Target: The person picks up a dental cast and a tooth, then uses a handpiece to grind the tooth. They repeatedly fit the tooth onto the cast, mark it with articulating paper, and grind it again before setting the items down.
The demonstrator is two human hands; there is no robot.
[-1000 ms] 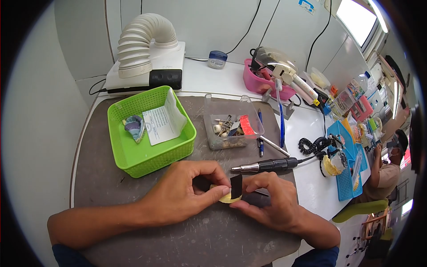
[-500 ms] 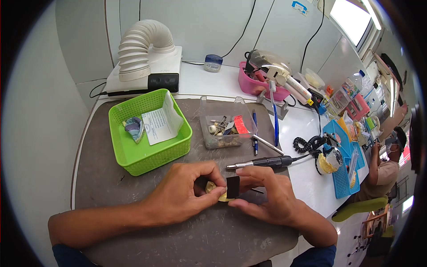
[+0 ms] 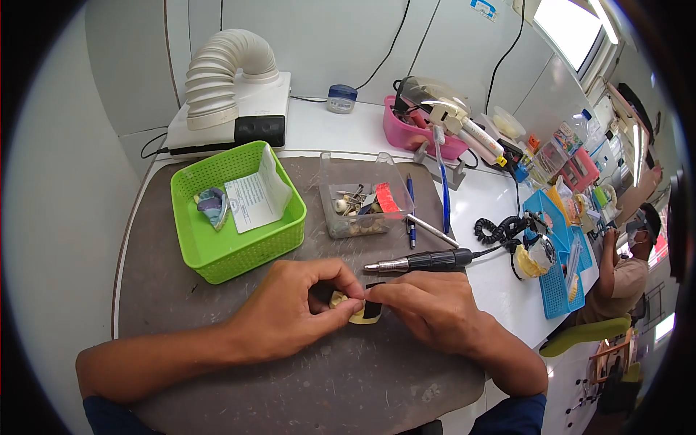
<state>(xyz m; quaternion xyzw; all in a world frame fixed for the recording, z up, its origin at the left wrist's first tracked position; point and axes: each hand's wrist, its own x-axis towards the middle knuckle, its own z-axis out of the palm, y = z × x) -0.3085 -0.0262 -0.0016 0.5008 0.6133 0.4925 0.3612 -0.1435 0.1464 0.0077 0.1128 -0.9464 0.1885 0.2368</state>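
My left hand (image 3: pixel 293 308) pinches a small cream-yellow dental cast (image 3: pixel 338 298) between thumb and fingers, low over the brown work mat (image 3: pixel 304 391). Much of the cast is hidden by those fingers. Against its right end is a dark sandpaper-like strip (image 3: pixel 373 310) with a yellow edge below. My right hand (image 3: pixel 435 308) is closed in, thumb and forefinger pinching at the top of that strip. Just beyond my right hand lies a black and silver rotary handpiece (image 3: pixel 420 262) with its cord running right.
A green basket (image 3: pixel 243 257) holds a paper and a purple-blue piece. Beside it stands a clear box (image 3: pixel 362 227) of small burs and bits. Farther off are a white extractor with hose (image 3: pixel 221 76), a pink basket (image 3: pixel 406 134) and blue baskets (image 3: pixel 552 290). Another person (image 3: pixel 627 272) sits at far right.
My right hand has turned and closed, from spread fingers around the dark strip to a pinch on it. The strip now lies flatter. The view has shifted slightly.
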